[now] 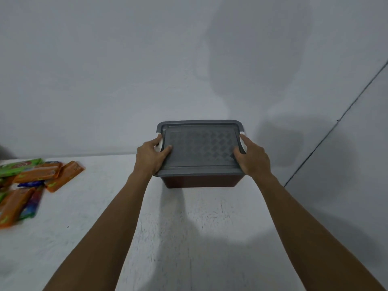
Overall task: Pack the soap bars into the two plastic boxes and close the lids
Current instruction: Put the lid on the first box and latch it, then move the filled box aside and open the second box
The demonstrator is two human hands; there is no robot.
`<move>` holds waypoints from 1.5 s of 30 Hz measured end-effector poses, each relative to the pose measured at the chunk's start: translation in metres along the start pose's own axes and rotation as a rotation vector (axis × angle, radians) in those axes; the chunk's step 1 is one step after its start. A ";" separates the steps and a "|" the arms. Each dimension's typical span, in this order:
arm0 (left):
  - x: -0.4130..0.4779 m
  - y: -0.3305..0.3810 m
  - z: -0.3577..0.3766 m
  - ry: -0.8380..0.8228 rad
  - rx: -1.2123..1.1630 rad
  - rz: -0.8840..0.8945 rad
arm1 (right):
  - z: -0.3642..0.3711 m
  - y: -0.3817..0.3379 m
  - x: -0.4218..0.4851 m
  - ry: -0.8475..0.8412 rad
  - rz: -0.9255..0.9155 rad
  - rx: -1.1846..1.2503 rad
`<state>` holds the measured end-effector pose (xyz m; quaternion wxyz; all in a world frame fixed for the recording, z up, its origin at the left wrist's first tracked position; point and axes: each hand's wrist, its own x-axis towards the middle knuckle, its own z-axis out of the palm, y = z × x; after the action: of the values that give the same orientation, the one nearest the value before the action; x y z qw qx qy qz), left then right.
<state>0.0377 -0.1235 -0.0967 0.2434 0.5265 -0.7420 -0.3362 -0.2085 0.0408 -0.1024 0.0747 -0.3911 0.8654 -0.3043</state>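
Currently, one box (201,181) is in view, dark-bodied, with a grey patterned lid (201,145) seated flat on top. It sits at centre frame, near the far edge of the counter (189,238) and in front of the wall (126,70). Whether its base rests on the counter or is raised just above it cannot be told; a shadow lies on the counter directly below it.

The left hand (150,156) grips the box's left end, thumb laid on the lid and fingers curled round the side at the white latch (160,141). The right hand (253,157) grips the right end in the same manner, thumb on the lid beside the other white latch (242,140). Both arms are stretched forward.

The soap bars (37,175), in orange, green and blue wrappers, lie in a loose, overlapping heap on the counter at far left, well apart from the box. Part of the heap is cut off by the frame edge. Box contents are not visible through the lid.
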 end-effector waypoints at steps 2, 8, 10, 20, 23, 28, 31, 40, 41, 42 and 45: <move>0.003 -0.001 0.004 0.011 -0.012 -0.003 | 0.002 0.004 0.008 -0.005 -0.001 -0.004; -0.002 -0.001 0.005 0.012 0.098 0.034 | 0.001 0.005 0.011 -0.021 -0.022 -0.155; -0.009 -0.001 0.003 -0.018 0.226 0.047 | -0.002 0.002 0.009 -0.021 -0.047 -0.271; -0.065 -0.026 -0.047 -0.167 0.649 0.147 | 0.008 -0.027 -0.046 0.035 -0.110 -0.416; -0.076 -0.036 -0.077 -0.160 0.752 0.142 | 0.011 -0.050 -0.062 -0.016 -0.093 -0.419; -0.081 -0.077 -0.138 -0.117 0.811 0.086 | 0.028 -0.108 -0.066 -0.150 -0.221 -0.345; -0.078 -0.108 -0.186 -0.074 0.830 0.042 | 0.049 -0.159 -0.062 -0.263 -0.284 -0.270; -0.032 -0.246 -0.355 0.114 0.762 -0.155 | 0.162 -0.349 -0.064 -0.352 -0.484 -0.189; -0.027 -0.260 -0.376 0.122 0.751 -0.175 | 0.176 -0.372 -0.065 -0.354 -0.513 -0.190; -0.023 -0.274 -0.397 0.137 0.737 -0.191 | 0.192 -0.397 -0.065 -0.360 -0.537 -0.184; -0.016 -0.319 -0.459 0.234 0.707 -0.216 | 0.238 -0.471 -0.069 -0.406 -0.609 -0.147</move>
<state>0.5679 -0.2899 -0.0370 0.0930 0.6877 -0.7197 -0.0209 0.2240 -0.2608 -0.0257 0.1229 -0.6872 0.6965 -0.1659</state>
